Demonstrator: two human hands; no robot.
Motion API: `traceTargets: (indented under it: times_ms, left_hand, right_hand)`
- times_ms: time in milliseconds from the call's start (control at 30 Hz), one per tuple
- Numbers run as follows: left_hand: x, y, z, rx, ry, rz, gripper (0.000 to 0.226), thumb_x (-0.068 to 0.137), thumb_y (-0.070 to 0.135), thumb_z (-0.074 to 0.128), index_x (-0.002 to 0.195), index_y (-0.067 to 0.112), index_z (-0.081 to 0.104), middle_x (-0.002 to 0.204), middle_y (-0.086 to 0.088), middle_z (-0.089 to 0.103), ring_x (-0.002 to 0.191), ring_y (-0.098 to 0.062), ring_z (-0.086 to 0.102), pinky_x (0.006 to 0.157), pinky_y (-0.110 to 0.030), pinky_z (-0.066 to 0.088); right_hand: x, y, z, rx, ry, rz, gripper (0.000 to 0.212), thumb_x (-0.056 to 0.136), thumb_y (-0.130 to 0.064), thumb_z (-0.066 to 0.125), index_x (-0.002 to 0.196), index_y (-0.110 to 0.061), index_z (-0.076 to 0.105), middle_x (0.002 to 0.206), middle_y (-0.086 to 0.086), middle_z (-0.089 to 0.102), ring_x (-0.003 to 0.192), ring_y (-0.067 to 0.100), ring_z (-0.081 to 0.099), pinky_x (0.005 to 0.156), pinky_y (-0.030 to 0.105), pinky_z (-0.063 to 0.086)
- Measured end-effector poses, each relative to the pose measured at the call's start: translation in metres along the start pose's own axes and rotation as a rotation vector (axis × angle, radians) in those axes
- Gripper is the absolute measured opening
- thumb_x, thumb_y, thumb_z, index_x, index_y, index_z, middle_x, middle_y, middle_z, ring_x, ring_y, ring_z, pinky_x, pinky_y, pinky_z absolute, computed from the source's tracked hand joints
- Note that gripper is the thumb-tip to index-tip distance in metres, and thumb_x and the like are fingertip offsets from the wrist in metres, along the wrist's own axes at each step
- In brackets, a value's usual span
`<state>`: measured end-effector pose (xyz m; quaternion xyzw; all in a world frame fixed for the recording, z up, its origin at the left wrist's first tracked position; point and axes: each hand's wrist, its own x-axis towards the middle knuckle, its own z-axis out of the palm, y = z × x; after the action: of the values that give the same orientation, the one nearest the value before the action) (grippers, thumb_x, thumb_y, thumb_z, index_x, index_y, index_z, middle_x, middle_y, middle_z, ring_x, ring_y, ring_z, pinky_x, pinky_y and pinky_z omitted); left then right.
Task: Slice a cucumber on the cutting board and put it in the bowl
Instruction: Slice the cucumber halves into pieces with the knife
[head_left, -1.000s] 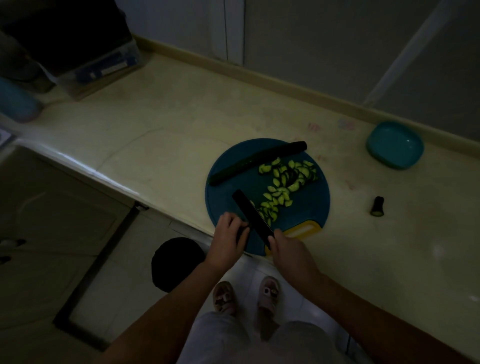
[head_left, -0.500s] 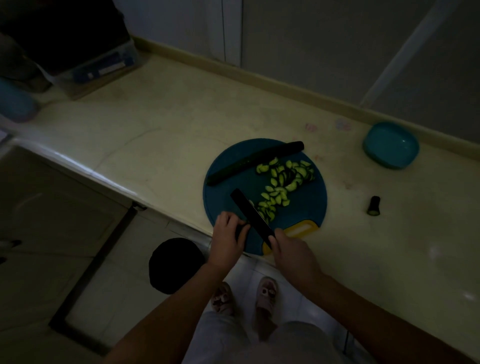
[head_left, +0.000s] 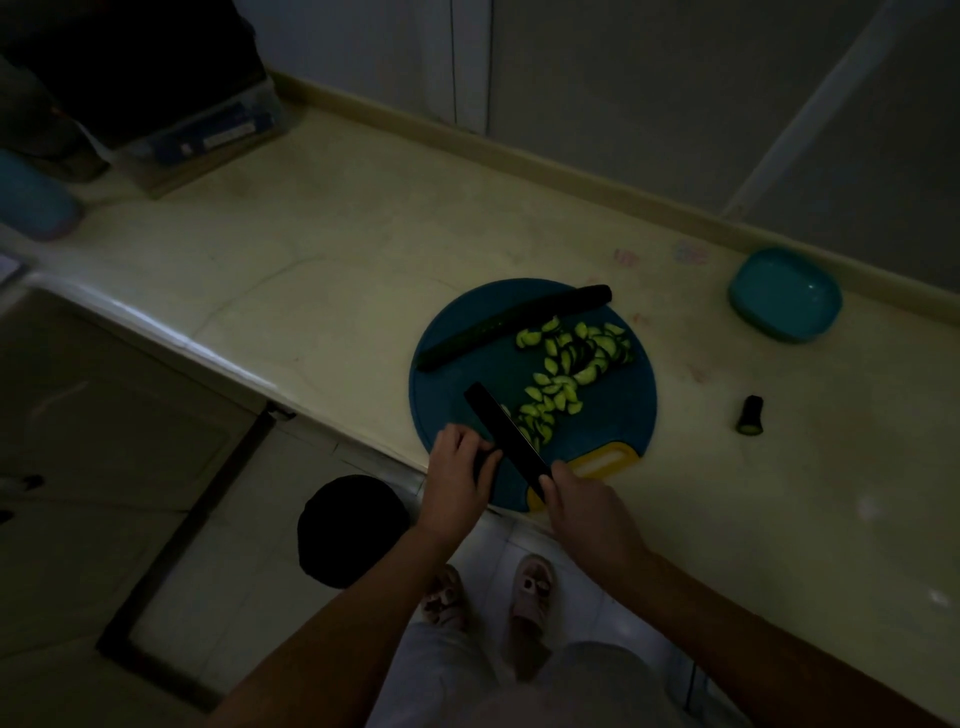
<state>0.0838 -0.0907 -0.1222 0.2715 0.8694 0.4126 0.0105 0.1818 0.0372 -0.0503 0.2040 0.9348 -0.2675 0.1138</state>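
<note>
A round blue cutting board (head_left: 457, 364) with a yellow handle lies at the counter's front edge. A long dark cucumber half (head_left: 511, 325) rests across its far side. Several pale green slices (head_left: 563, 371) trail down the board's middle. My right hand (head_left: 587, 506) grips the handle of a dark knife (head_left: 504, 431), whose blade points up-left over the board. My left hand (head_left: 457, 475) holds a short dark cucumber piece (head_left: 487, 457) right beside the blade, fingers curled on it. The teal bowl (head_left: 784, 293) stands at the far right near the wall.
A cut cucumber end (head_left: 750, 414) lies on the cream counter (head_left: 311, 249) right of the board. Boxes and a blue container (head_left: 31, 200) crowd the far left. A black bin (head_left: 353, 530) and my feet are on the floor below the counter edge.
Both hands and the knife stay in nearly the same place at the board's near edge. The view has shifted slightly.
</note>
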Motion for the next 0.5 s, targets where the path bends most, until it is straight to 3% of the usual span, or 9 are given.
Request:
traceTargets:
  times_ms: [500]
  left_hand:
    - [0.0013,-0.0040,0.0028,-0.018,0.000,-0.034,0.023,0.086,0.022,0.058,0.072,0.004,0.054,0.078,-0.011,0.046,0.076,-0.014,0.038,0.065,-0.025,0.032]
  right_hand:
    - [0.0070,-0.0060,0.0039,-0.073,-0.059,0.001,0.029,0.101,-0.030,0.026,0.106,-0.008,0.045,0.093,0.015,0.065,0.082,0.030,0.061,0.058,0.027,0.029]
